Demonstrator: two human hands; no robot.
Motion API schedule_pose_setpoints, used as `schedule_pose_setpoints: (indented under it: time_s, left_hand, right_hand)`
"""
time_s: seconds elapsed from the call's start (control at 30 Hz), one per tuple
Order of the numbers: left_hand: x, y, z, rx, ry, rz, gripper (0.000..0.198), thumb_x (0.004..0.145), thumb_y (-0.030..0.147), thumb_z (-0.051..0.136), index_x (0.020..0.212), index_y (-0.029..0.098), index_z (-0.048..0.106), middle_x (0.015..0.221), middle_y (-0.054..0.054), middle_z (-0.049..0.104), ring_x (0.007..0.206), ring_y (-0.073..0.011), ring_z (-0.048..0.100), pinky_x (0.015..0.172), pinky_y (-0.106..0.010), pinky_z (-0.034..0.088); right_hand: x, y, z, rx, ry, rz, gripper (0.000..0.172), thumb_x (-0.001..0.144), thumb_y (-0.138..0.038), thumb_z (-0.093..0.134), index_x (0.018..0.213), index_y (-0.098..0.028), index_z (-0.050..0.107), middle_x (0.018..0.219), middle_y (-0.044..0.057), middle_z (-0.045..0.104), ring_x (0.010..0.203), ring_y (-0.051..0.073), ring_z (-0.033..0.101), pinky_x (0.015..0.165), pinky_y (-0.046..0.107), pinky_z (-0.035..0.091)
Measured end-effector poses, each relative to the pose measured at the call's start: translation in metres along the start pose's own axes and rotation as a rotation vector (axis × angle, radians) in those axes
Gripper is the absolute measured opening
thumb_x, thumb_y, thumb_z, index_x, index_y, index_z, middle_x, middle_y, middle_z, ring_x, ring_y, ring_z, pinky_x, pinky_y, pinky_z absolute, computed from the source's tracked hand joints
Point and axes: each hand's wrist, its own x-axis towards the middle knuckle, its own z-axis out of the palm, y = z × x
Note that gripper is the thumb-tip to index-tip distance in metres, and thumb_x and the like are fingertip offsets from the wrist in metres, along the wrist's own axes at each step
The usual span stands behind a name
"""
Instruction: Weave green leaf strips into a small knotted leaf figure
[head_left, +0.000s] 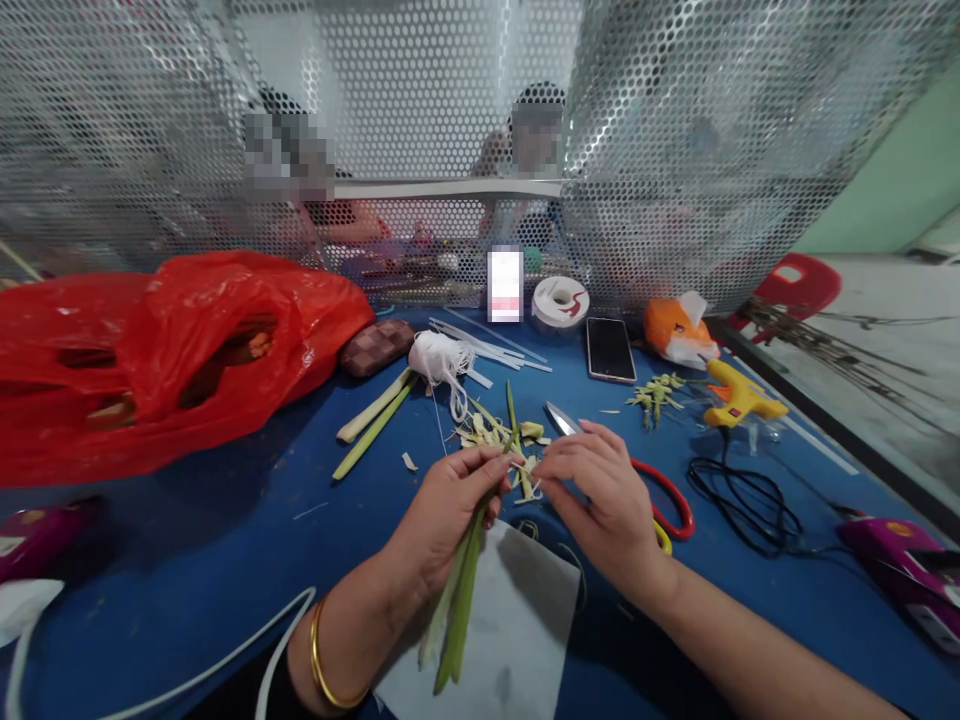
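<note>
My left hand (450, 505) is closed around a bundle of long green leaf strips (463, 615), whose ends hang down toward me. Close to its fingertips, my right hand (604, 495) pinches a thin whitish strand (534, 476); whether it is string or a leaf sliver, I cannot tell. Pale green and yellowish scraps (480, 432) lie just beyond both hands. Scissors with red and yellow handles (679, 505) rest partly hidden behind my right hand. Below the hands lies a white sheet (536, 610). A ball of white string (435, 355) sits farther back, beside two cut stalks (375, 425).
A red plastic bag (187, 400) fills the left side. At the back stand a lit phone (505, 285), a ribbon roll (561, 300) and a dark phone (610, 350). To the right lies a yellow glue gun (739, 395) with its black cable (742, 500). People sit behind the perforated metal screen (420, 80).
</note>
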Motion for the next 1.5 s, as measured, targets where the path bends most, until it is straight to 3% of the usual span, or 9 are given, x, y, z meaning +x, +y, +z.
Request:
schedule_pose_setpoints:
  time_s: [0.27,0.43,0.53,0.7,0.87,1.07,1.27,1.37,1.5]
  left_hand:
    - [-0.003,0.01,-0.003,0.427,0.107,0.278,0.02,0.078,0.035,0.068,0.066,0.02,0.066,0.056,0.002,0.056,0.043,-0.0087,0.041,0.043,-0.024,0.03]
    - [-0.005,0.023,-0.01,0.733,0.277,0.423,0.024,0.081,0.04,0.061,0.068,0.02,0.065,0.048,0.005,0.047,0.043,-0.0112,0.04,0.044,-0.025,0.031]
    - [-0.007,0.032,-0.014,0.901,0.383,0.459,0.025,0.081,0.042,0.059,0.071,0.02,0.067,0.047,0.005,0.049,0.045,-0.0121,0.042,0.047,-0.025,0.032]
    - [0.0,0.034,-0.021,0.912,0.415,0.428,0.026,0.08,0.044,0.059,0.072,0.02,0.066,0.046,0.006,0.05,0.041,-0.0124,0.045,0.047,-0.025,0.033]
    - [0.008,0.029,-0.023,0.659,0.304,0.36,0.022,0.076,0.04,0.064,0.074,0.018,0.067,0.058,0.002,0.057,0.039,-0.0097,0.044,0.042,-0.025,0.028]
    - [0.004,0.029,-0.018,0.464,0.246,0.304,0.021,0.073,0.037,0.07,0.075,0.016,0.071,0.062,0.0,0.057,0.041,-0.008,0.043,0.042,-0.024,0.025]
    - [0.005,0.026,-0.019,0.335,0.202,0.286,0.023,0.072,0.038,0.072,0.077,0.015,0.073,0.064,0.001,0.056,0.042,-0.0058,0.042,0.041,-0.022,0.024]
    - [0.006,0.025,-0.017,0.319,0.222,0.28,0.023,0.07,0.038,0.074,0.075,0.015,0.072,0.061,0.002,0.056,0.042,-0.006,0.042,0.04,-0.021,0.026]
    - [0.005,0.023,-0.012,0.283,0.218,0.251,0.023,0.066,0.036,0.079,0.071,0.015,0.07,0.062,0.0,0.062,0.044,-0.0073,0.048,0.043,-0.021,0.032]
  right_hand:
    - [0.001,0.0,0.0,0.065,-0.032,-0.017,0.013,0.092,-0.013,0.058,0.087,-0.024,0.061,0.081,0.001,0.073,0.082,0.018,0.067,0.098,0.041,0.038]
    - [0.004,0.0,0.0,0.163,-0.119,-0.005,0.012,0.094,-0.017,0.056,0.084,-0.023,0.059,0.079,0.001,0.071,0.076,0.017,0.065,0.093,0.039,0.04]
    - [0.01,0.004,-0.01,0.048,-0.293,0.099,0.008,0.093,-0.021,0.057,0.085,-0.021,0.058,0.08,0.002,0.07,0.076,0.019,0.065,0.079,0.035,0.044]
    - [0.011,0.022,-0.039,-0.539,-0.729,0.376,0.019,0.084,-0.022,0.062,0.101,-0.013,0.061,0.098,0.014,0.069,0.085,0.029,0.067,0.065,0.033,0.042]
    - [-0.005,0.034,-0.05,-0.652,-0.858,0.536,0.036,0.079,-0.011,0.052,0.114,-0.011,0.058,0.101,0.017,0.068,0.091,0.032,0.069,0.061,0.032,0.04]
    - [-0.013,0.034,-0.04,-0.692,-0.775,0.535,0.04,0.075,-0.007,0.05,0.114,-0.009,0.059,0.094,0.018,0.067,0.084,0.031,0.069,0.061,0.031,0.037]
    - [-0.013,0.042,-0.041,-0.578,-0.608,0.707,0.049,0.079,-0.015,0.053,0.128,-0.013,0.056,0.101,0.016,0.068,0.081,0.03,0.069,0.061,0.031,0.038]
    - [-0.011,0.044,-0.041,-0.211,-0.403,0.779,0.055,0.075,-0.017,0.059,0.13,-0.019,0.057,0.096,0.01,0.07,0.08,0.026,0.066,0.065,0.031,0.043]
    - [-0.008,0.03,-0.034,0.704,-0.094,0.945,0.057,0.073,-0.034,0.071,0.126,-0.021,0.056,0.065,-0.005,0.054,0.046,0.011,0.046,0.044,0.023,0.036]
